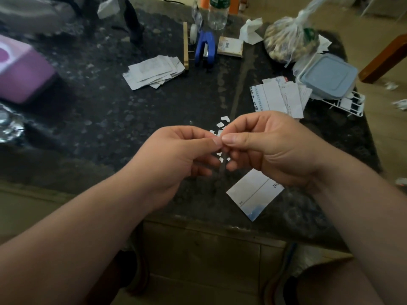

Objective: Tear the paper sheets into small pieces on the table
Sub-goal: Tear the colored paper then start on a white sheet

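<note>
My left hand [176,155] and my right hand [264,150] meet thumb to thumb above the middle of the dark table [99,119]. Between their fingertips they pinch a tiny white paper scrap [218,133], mostly hidden by the fingers. Several small torn bits [222,123] lie on the table just beyond and under the hands. A larger printed paper piece [253,194] lies flat below my right wrist. One stack of paper sheets [154,71] sits at the far middle, another stack [279,97] at the right.
A pink box [24,71] stands at the left edge. At the back are a blue stapler [206,49], a wooden stick frame [186,45], a clear bottle [218,14] and a small notepad [230,46]. A filled plastic bag [290,40], a lidded blue container [328,75] and white rack [343,104] crowd the right.
</note>
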The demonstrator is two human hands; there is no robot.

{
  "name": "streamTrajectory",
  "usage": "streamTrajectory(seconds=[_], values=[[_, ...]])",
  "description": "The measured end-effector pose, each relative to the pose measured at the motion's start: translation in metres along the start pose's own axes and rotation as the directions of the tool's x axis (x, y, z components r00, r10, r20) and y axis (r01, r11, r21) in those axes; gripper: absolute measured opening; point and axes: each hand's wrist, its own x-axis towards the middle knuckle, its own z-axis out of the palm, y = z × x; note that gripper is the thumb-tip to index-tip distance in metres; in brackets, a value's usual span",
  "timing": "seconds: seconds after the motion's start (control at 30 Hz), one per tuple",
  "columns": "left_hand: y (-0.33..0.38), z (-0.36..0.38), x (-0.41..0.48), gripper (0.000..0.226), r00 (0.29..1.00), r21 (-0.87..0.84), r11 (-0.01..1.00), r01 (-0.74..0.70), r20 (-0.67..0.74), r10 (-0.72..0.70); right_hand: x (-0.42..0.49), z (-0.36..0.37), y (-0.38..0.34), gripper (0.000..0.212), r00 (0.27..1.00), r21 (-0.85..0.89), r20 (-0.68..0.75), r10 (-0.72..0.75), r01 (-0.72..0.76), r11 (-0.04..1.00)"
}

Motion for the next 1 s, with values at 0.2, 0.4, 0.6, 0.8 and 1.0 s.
streamTrajectory(seconds=[0.2,0.4,0.6,0.8,1.0], values=[[-0.002,-0.006,0.006,0.021,0.996,0.013,1.0,0.02,0.091,-0.021,0.007,-0.005,0.004,0.009,0.998,-0.008,0.025,0.055,-0.055,0.998],[-0.004,-0.005,0.008,0.018,0.996,0.016,1.0,0.007,0.09,-0.009,0.009,-0.007,0.005,0.016,0.997,-0.136,-0.073,0.019,-0.029,0.99],[-0.007,-0.003,0.013,0.007,0.999,0.008,0.999,0.041,0.024,-0.041,0.019,-0.016,0.011,0.011,0.967,-0.204,-0.253,-0.018,-0.036,0.978],[-0.01,-0.005,0.017,0.006,0.996,0.019,0.997,0.068,-0.057,-0.067,0.033,-0.025,0.031,0.013,0.932,-0.772,-0.31,-0.187,-0.133,0.621],[-0.011,-0.009,0.018,0.007,0.994,0.053,0.996,0.076,-0.082,-0.072,0.035,-0.024,0.032,0.006,0.89,-0.835,-0.309,-0.335,-0.085,0.544]])
